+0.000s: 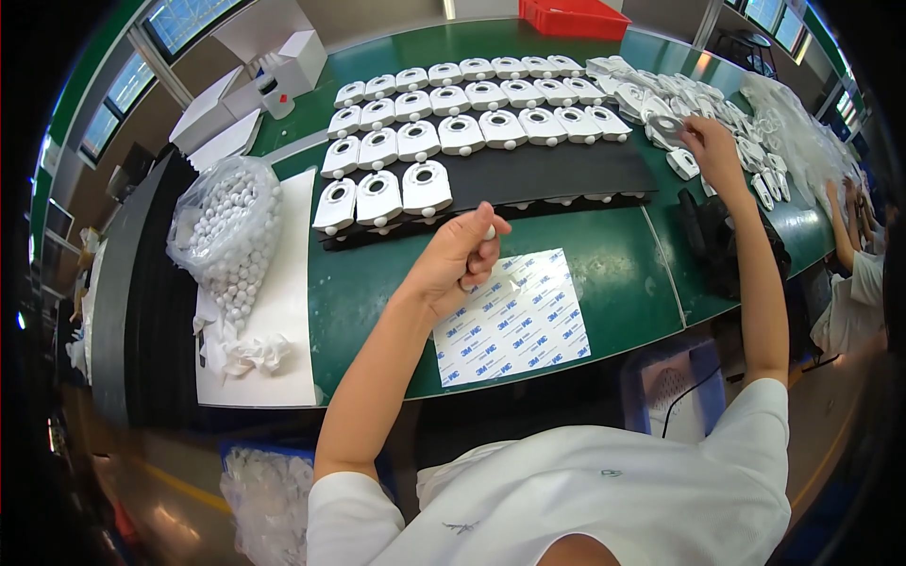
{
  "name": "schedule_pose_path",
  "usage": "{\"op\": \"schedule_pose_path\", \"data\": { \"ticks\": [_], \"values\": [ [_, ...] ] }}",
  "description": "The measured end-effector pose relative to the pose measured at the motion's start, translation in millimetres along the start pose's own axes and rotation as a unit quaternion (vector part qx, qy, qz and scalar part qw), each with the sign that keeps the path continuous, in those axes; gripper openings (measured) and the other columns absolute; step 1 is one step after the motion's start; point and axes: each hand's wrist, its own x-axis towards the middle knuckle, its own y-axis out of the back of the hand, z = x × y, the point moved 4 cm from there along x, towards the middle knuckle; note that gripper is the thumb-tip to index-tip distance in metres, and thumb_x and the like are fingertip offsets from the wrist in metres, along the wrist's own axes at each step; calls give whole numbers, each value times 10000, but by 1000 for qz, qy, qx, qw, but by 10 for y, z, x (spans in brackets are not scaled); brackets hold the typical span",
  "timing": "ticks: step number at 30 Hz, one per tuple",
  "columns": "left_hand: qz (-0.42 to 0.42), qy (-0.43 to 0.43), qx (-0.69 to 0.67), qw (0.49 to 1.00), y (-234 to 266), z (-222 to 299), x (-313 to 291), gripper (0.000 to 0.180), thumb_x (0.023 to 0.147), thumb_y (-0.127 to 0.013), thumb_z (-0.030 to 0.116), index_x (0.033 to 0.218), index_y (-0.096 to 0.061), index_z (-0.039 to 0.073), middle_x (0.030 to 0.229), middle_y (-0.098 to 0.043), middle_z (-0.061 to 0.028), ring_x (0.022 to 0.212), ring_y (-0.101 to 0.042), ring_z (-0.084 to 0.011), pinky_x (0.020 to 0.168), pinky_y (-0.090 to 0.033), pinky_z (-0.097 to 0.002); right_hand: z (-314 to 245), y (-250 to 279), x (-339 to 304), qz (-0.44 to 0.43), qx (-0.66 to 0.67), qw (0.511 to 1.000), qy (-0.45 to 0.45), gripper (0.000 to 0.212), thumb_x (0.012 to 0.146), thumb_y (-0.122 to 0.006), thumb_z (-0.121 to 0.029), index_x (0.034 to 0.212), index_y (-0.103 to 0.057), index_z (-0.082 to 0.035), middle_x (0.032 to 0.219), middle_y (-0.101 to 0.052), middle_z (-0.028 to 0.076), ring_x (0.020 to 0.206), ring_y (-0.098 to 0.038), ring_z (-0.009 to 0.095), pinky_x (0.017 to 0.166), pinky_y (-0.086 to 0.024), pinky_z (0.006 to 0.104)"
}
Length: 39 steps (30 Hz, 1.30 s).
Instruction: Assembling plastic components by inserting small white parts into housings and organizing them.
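Note:
My left hand (458, 257) is closed above the front of the table, with a small white ball (490, 232) between thumb and fingers. Beneath it lies a backing sheet (514, 325) with blue print. My right hand (714, 156) reaches to the far right and grips the edge of a flat plastic part (666, 128) with a round hole. Around that hand spreads a loose pile of similar white parts (642, 90). Rows of white plastic parts (425, 187), each with a dark-ringed hole and a ball at its front edge, stand on a black foam board (547, 174).
A clear bag of white balls (226, 222) sits at the left on a white board (293, 311), near crumpled paper (255, 354). At the back is a red bin (574, 17). A black bag (722, 241) and another person's arm (842, 226) are at the right.

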Motion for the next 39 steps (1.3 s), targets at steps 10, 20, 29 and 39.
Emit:
{"op": "schedule_pose_path", "data": {
  "ticks": [10, 20, 29, 39],
  "values": [
    [-13, -68, -67, 995, 8, 60, 40, 274, 866, -575, 264, 1042, -517, 62, 714, -421, 30, 504, -323, -20, 371, -229, -147, -1965, -504, -1192, -197, 610, 758, -116, 200, 839, -526, -17, 1036, -540, 15, 899, -593, 34, 763, -535, 61, 683, -443, 215],
    [10, -80, -56, 995, 105, 30, 64, 149, 819, -641, 169, 907, -545, 95, 834, -517, 15, 521, -329, -7, 353, -225, -130, -2130, -648, -1298, -194, 518, 830, -70, 147, 862, -512, -54, 1002, -521, -9, 816, -581, 36, 722, -527, 56, 643, -425, 200],
    [15, -80, -53, 995, 75, 49, 41, 261, 838, -616, 211, 1046, -569, 61, 870, -536, -8, 542, -341, -14, 356, -231, -128, -2113, -637, -1312, -165, 503, 847, -50, 141, 854, -510, -30, 992, -501, -6, 835, -564, 60, 715, -528, 83, 626, -427, 220],
    [16, -92, -38, 995, 102, 32, 52, 276, 811, -643, 130, 1052, -571, 17, 849, -577, -16, 520, -346, -20, 373, -230, -154, -2134, -715, -1328, -235, 561, 789, -88, 130, 874, -478, -30, 1000, -512, -40, 934, -567, 63, 795, -553, 125, 696, -449, 238]
  ]
}}
